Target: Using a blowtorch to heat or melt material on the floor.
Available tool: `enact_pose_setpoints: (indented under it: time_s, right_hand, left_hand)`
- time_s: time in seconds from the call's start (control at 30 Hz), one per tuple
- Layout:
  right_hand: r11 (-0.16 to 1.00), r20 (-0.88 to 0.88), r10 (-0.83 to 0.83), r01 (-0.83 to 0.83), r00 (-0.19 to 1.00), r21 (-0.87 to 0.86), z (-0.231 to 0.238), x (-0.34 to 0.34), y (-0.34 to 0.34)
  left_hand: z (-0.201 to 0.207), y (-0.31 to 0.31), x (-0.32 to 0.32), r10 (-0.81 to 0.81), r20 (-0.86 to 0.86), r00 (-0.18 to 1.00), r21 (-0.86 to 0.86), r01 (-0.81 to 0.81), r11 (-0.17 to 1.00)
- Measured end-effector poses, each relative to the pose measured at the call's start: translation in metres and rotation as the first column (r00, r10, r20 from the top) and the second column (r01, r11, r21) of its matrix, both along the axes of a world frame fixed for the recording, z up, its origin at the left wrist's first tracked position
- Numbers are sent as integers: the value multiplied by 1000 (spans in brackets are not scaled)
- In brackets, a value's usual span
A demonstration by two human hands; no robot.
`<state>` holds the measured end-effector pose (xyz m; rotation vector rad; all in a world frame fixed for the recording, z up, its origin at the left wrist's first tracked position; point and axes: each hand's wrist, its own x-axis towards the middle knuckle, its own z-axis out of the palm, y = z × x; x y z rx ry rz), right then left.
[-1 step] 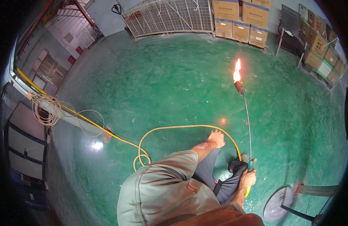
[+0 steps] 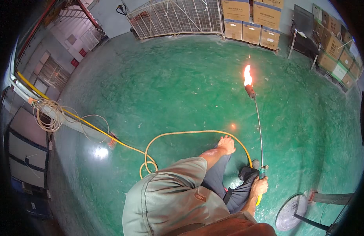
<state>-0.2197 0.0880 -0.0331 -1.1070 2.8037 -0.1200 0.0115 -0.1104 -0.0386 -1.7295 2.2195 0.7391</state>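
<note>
My right hand [image 2: 259,185] is wrapped round the green handle of a gas torch [image 2: 258,122], close beside my bent right leg. The torch's thin metal tube points away from me across the floor. At its far end a dark, rusty burner cup [image 2: 250,91] gives off a bright flame [image 2: 248,76]. A yellow hose [image 2: 203,131] runs from below the handle, loops over the floor and crosses to the left. My left hand [image 2: 227,145] lies over my left knee, fingers spread and holding nothing.
Coiled thin tubing [image 2: 48,116] hangs at a pale rail on the left. At the back stand a wire mesh cage [image 2: 178,17], stacked cartons [image 2: 243,31] and a dark chair [image 2: 303,33]. More boxes [image 2: 333,47] sit far right; a round stand base [image 2: 290,212] is near right.
The flame flickers and looks shorter, with a small spark above it. My hands and the torch have not visibly moved.
</note>
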Motion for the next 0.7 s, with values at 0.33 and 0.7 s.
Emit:
enact_pose_setpoints:
  time_s: [0.33, 0.7]
  right_hand:
    - [979, 219, 8, 37, 976, -203, 12, -15, -7]
    - [958, 149, -33, 74, 988, -276, -8, -14, 8]
  left_hand:
    - [6, -8, -18, -149, 64, 987, -182, 158, 970]
    - [-4, -3, -27, -32, 58, 998, -108, 38, 993]
